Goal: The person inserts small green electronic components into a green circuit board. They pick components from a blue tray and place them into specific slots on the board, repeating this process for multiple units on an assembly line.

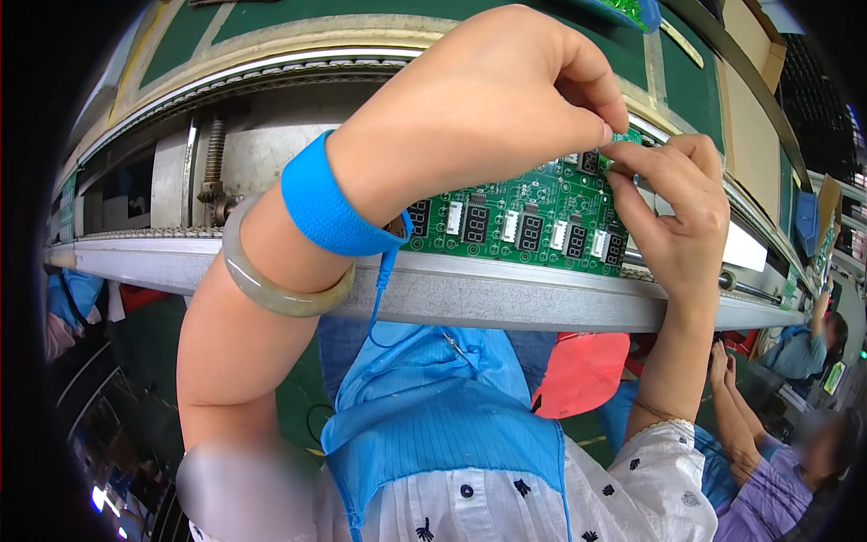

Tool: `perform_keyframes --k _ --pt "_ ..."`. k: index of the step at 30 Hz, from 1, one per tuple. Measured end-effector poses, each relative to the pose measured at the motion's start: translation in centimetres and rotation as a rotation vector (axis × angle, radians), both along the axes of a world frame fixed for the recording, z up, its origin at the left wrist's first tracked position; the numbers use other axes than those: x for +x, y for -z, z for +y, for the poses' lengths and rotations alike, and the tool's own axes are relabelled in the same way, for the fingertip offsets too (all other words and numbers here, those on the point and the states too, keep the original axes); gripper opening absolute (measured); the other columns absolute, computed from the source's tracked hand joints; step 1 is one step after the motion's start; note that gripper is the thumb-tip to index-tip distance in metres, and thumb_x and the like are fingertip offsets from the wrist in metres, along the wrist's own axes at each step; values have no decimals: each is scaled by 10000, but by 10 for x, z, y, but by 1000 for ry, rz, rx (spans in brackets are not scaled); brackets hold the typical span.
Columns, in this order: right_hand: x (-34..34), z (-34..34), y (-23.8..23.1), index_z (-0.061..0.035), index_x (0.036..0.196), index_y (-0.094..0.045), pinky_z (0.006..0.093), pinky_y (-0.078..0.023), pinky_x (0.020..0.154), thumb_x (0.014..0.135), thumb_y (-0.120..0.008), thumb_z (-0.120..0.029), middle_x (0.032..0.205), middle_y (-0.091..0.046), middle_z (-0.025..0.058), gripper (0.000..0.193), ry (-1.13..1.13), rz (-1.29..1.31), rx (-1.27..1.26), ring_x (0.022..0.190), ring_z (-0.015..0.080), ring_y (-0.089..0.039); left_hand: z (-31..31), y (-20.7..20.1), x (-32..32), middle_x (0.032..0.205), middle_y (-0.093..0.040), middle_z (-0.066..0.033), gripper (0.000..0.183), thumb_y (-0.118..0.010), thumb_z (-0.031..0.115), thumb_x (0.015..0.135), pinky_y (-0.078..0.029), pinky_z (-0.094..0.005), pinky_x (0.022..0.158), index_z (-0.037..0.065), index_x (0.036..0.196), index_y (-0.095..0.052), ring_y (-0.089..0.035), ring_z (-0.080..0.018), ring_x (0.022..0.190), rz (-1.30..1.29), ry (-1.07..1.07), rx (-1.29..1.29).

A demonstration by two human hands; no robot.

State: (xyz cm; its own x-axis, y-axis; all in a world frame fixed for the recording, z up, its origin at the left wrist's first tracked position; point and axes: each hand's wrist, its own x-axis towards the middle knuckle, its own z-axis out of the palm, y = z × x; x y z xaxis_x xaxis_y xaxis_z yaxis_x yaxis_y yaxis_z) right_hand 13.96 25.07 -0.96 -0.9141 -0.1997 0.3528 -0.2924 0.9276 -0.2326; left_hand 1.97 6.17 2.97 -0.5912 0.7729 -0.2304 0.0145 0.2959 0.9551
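A green circuit board panel (506,200) lies across the conveyor rails in front of me, carrying several black digit displays (476,224) and white connectors (511,226). Over its far right part, my left hand (533,86) reaches across with thumb and forefinger pinched together. My right hand (679,194) comes in from the right, also pinching, its fingertips close to those of the left. What sits between the fingers is too small to make out. A blue wrist strap (330,200) with a coiled cord and a pale bangle (271,285) circle my left forearm.
The metal front rail (470,289) runs between me and the board. At the left stands a threaded rod (215,158). A blue bin (637,14) with green parts sits at the far edge. Co-workers sit to the right, one in a purple top (781,492). A red sheet (582,370) hangs below the rail.
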Motion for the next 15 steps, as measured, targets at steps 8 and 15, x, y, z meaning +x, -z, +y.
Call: perform_keyframes --k 8,15 --pt "-1 0 1 -57 972 -750 320 -473 750 692 -733 42 795 -686 26 298 11 -11 -48 827 205 -562 -11 17 4 816 -723 -94 170 -670 75 860 -509 -259 676 -37 972 -731 -619 -111 717 76 8 198" --pt "0 0 2 -52 1021 -745 317 -484 767 694 -727 46 806 -697 22 341 48 -36 -73 841 196 -567 -10 16 6 813 -721 -89 174 -667 79 862 -504 -255 673 -34 978 -732 -614 -104 712 126 1 169"
